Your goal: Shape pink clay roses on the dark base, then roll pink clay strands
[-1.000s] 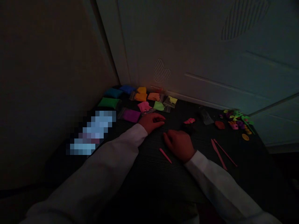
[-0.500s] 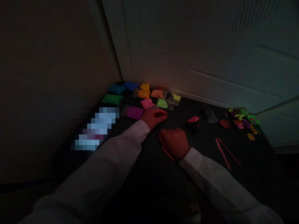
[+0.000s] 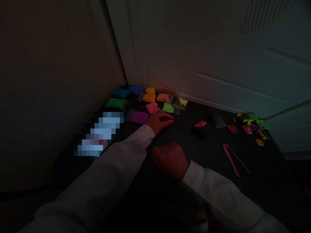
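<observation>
My left hand [image 3: 159,123] rests by the purple clay packet [image 3: 139,117]. Its thumb and fingers are stretched forward with a gap between them, and I see nothing in it. Nearer to me, my right hand [image 3: 171,160] is closed in a fist over the dark table [image 3: 201,155], slightly blurred. Whatever it may hold is hidden under the curled fingers. Just beyond the left hand lie a pink clay packet [image 3: 153,107] and a light green one [image 3: 168,107]. To the right, a small pink lump [image 3: 200,124] sits on a dark piece [image 3: 201,132].
A glowing, pixelated screen [image 3: 100,134] lies at left. Green [image 3: 116,103], blue [image 3: 136,89] and orange [image 3: 149,97] packets stand near the wall. Two pink modelling tools [image 3: 231,160], a reddish lump [image 3: 232,128] and a colourful pile of small pieces [image 3: 254,124] lie at right.
My right fist has moved left and towards me. The pink stick that showed beneath it earlier is out of sight. The left hand has hardly moved.
</observation>
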`<state>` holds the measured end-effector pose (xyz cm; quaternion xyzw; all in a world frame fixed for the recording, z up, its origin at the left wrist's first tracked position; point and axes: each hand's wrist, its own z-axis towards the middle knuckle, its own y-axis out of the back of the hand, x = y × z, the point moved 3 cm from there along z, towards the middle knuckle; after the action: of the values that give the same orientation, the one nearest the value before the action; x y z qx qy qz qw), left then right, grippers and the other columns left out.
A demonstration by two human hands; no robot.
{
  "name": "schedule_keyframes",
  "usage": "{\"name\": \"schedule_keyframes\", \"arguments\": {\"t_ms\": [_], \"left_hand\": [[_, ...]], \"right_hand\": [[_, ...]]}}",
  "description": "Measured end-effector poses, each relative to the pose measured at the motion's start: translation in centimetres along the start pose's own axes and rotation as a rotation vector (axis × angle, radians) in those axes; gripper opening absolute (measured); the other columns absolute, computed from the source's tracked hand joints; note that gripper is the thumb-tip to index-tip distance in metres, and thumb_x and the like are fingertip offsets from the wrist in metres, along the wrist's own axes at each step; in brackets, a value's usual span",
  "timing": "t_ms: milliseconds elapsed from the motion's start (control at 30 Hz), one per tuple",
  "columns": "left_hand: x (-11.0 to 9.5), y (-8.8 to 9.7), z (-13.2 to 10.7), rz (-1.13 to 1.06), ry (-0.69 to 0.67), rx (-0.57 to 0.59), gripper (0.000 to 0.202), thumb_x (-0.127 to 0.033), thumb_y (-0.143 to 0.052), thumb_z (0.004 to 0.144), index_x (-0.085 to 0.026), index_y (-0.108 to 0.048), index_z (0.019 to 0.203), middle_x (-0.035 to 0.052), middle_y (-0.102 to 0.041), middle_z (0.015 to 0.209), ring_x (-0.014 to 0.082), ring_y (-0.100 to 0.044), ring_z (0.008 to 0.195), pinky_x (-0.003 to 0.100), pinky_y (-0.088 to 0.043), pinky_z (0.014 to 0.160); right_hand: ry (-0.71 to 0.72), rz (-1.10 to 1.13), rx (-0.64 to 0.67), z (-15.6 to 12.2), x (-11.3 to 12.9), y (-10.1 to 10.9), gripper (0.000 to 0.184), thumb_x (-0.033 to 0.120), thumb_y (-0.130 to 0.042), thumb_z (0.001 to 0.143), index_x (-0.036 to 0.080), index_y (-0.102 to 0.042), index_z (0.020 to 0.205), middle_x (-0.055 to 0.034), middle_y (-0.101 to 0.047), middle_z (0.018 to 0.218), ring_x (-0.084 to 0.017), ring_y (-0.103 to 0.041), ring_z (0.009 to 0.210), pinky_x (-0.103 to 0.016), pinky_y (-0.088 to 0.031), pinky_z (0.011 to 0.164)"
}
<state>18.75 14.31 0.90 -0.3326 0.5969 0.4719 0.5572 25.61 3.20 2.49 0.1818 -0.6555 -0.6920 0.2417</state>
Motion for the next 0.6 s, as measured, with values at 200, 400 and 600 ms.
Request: {"name": "schedule_keyframes", "arguments": {"t_ms": [200, 400, 600], "left_hand": [[-0.2, 0.0, 0.0, 0.049, -0.023, 0.004, 0.024, -0.028, -0.061, 0.061, -0.013, -0.062, 0.081, 0.0024, -0.063, 0.077, 0.0135, -0.057, 0.074, 0.028, -0.045, 0.072], [-0.3, 0.0, 0.0, 0.054, -0.022, 0.01, 0.024, -0.028, -0.061, 0.062, -0.014, -0.062, 0.082, 0.0026, -0.064, 0.079, 0.0133, -0.058, 0.075, 0.028, -0.046, 0.072], [-0.2, 0.0, 0.0, 0.049, -0.034, 0.013, 0.024, -0.028, -0.061, 0.061, -0.014, -0.062, 0.081, 0.0027, -0.064, 0.078, 0.0139, -0.058, 0.074, 0.029, -0.046, 0.072]], "right_hand": [[-0.152, -0.064, -0.01, 0.0, -0.9, 0.3, 0.026, 0.027, -0.031, 0.084, 0.018, -0.053, 0.072, -0.0033, -0.061, 0.067, -0.016, -0.055, 0.06, -0.029, -0.025, 0.056], [0.051, 0.036, 0.027, -0.1, 0.3, 0.0, 0.022, 0.027, -0.035, 0.082, 0.019, -0.052, 0.07, -0.0001, -0.06, 0.063, -0.015, -0.054, 0.058, -0.029, -0.025, 0.056], [-0.128, -0.043, -0.009, 0.1, -0.6, 0.1, 0.024, 0.027, -0.033, 0.083, 0.018, -0.052, 0.072, -0.0026, -0.061, 0.066, -0.016, -0.055, 0.059, -0.029, -0.025, 0.055]]}}
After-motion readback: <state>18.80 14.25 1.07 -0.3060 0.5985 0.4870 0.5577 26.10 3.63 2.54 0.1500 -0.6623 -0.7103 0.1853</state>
